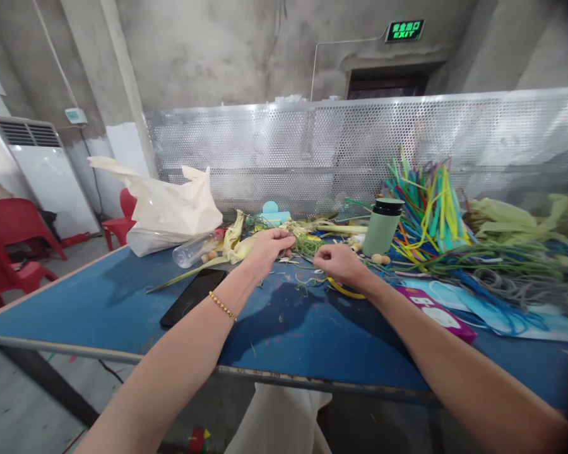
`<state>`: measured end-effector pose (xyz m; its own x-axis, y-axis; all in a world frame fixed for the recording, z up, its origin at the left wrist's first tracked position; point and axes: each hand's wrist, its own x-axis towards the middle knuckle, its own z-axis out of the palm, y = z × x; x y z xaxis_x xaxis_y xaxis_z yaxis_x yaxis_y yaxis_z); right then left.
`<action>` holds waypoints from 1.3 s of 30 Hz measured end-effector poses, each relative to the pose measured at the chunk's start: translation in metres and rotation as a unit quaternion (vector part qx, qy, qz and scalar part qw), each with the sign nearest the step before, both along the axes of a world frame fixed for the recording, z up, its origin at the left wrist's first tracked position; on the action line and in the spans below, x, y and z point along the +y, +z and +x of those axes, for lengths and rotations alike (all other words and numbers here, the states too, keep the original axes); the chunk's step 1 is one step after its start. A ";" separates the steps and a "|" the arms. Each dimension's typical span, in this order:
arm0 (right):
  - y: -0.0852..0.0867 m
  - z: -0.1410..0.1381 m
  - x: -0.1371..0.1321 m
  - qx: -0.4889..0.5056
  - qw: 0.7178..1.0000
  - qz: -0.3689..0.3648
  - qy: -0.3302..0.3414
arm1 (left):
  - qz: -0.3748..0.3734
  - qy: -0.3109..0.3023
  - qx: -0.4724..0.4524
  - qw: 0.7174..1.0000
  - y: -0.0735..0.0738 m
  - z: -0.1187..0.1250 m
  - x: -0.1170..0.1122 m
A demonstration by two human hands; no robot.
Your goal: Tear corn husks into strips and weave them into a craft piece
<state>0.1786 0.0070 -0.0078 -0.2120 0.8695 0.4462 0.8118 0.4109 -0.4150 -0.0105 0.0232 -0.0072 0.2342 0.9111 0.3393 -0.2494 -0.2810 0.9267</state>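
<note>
My left hand (pixel 271 247) is over the middle of the table, thumb and fingers pinched together; whatever is between them is too small to make out. My right hand (pixel 339 263) is close by on the right, its fingers curled in, and their contents are hidden. Between and just behind both hands lies a tangle of thin green strands (pixel 307 244). Pale yellow-green husks (pixel 239 247) rest left of my left hand. Under my right wrist a yellow curved band (pixel 346 290) shows. Small scraps (pixel 303 280) are scattered on the blue tabletop (pixel 274 340).
Left are a black tablet-like slab (pixel 189 301), a clear plastic bottle (pixel 196 249) and a white bag (pixel 170 211). A green tumbler (pixel 382 228), colourful strips (pixel 435 211), a purple packet (pixel 438 312) and grey cords (pixel 511 287) lie right. A perforated metal screen (pixel 274 151) stands behind.
</note>
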 end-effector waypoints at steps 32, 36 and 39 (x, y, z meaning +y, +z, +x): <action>0.000 -0.006 -0.006 0.206 0.974 0.002 0.097 | 0.083 0.069 0.183 0.977 -0.001 0.008 -0.005; -0.004 -0.007 -0.003 0.232 0.967 -0.005 0.108 | 0.097 0.068 0.204 0.972 -0.004 0.008 -0.004; -0.004 -0.006 -0.001 0.236 0.967 -0.001 0.094 | 0.051 0.062 0.179 0.981 0.000 0.006 -0.006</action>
<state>0.1725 0.0061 -0.0122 -0.1387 0.8365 0.5301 0.4423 0.5312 -0.7226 -0.0041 0.0173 -0.0077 0.2439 0.9060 0.3458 0.1284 -0.3836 0.9145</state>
